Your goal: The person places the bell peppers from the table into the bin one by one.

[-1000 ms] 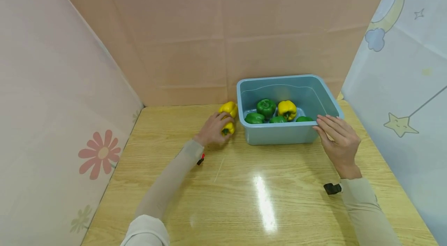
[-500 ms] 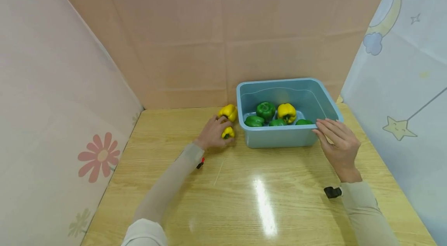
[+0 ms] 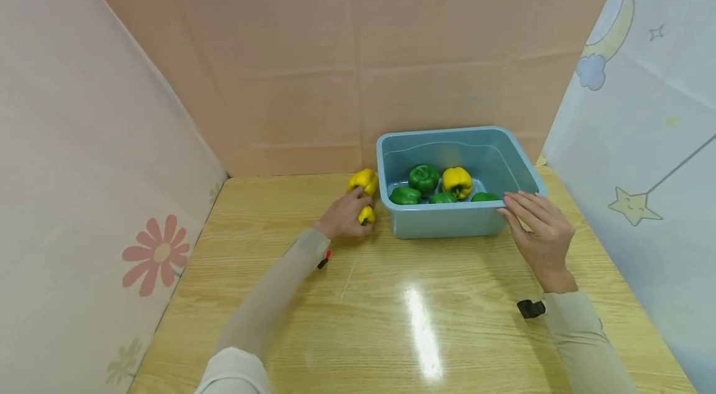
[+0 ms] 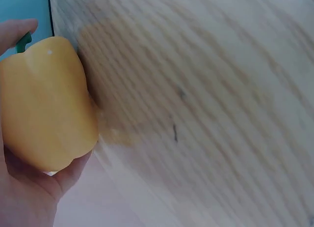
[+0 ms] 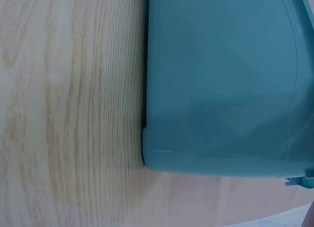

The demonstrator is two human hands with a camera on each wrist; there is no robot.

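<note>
In the head view my left hand (image 3: 345,216) grips a yellow bell pepper (image 3: 366,215) on the table, left of a blue plastic bin (image 3: 447,223). The left wrist view gives this pepper (image 4: 46,106) large, its green stem near a fingertip and the hand round its far side. Just behind it lies a second yellow bell pepper (image 3: 363,180), close to the bin's left wall. At the bin's front right corner my right hand (image 3: 541,233) holds the rim, fingers over the top and thumb against the outside. Only a sliver of that hand enters the right wrist view.
Inside the bin sit one yellow bell pepper (image 3: 457,181) and several green ones, including an upright green bell pepper (image 3: 423,178); the front wall partly hides some. The wooden table (image 3: 386,319) meets a brown backdrop (image 3: 279,102) behind and printed sheets at both sides.
My left hand has come slightly nearer with its fingers further round the front yellow bell pepper, which now shows less. My right hand keeps its place on the bin's rim.
</note>
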